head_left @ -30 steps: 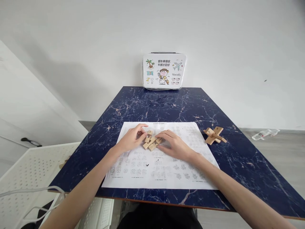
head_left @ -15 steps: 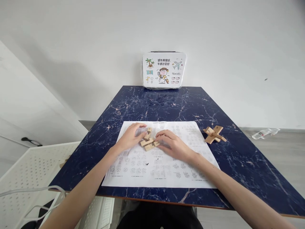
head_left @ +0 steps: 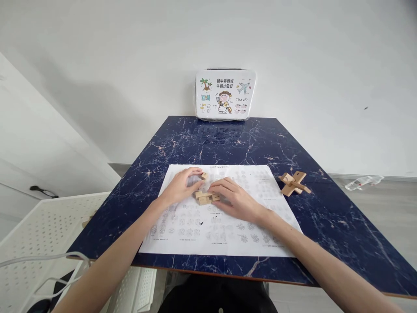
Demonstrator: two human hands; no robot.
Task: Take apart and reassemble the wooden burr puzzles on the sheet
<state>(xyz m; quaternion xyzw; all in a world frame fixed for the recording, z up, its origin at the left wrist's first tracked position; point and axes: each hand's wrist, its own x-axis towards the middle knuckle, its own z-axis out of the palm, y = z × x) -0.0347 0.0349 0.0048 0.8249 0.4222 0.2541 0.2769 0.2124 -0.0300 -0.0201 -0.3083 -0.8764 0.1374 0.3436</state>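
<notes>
Pieces have turned since half a second ago: the wooden cluster [head_left: 205, 200] now lies more left-to-right, and a gap separates it from the numbered block [head_left: 204, 175] on its far side. Right hand [head_left: 236, 200] grasps the cluster's right end, thumb on the near side, fingers over the far. Left hand [head_left: 182, 188] is curled at the numbered block, touching it; can't tell if it's really pinched, fingers hide most of it. Handling, my take: keep the cluster low, right grip firm but light so its members don't slip, left end clear so its faces can be read, no forcing. Looks: pale plain wood, square-cut, stepped outline, over the middle of the printed sheet [head_left: 228, 248]. Farther out: crossed wooden assembly [head_left: 293, 183] right of the sheet on the blue marbled table [head_left: 221, 148], white travel-print case [head_left: 224, 95] at the far edge.
</notes>
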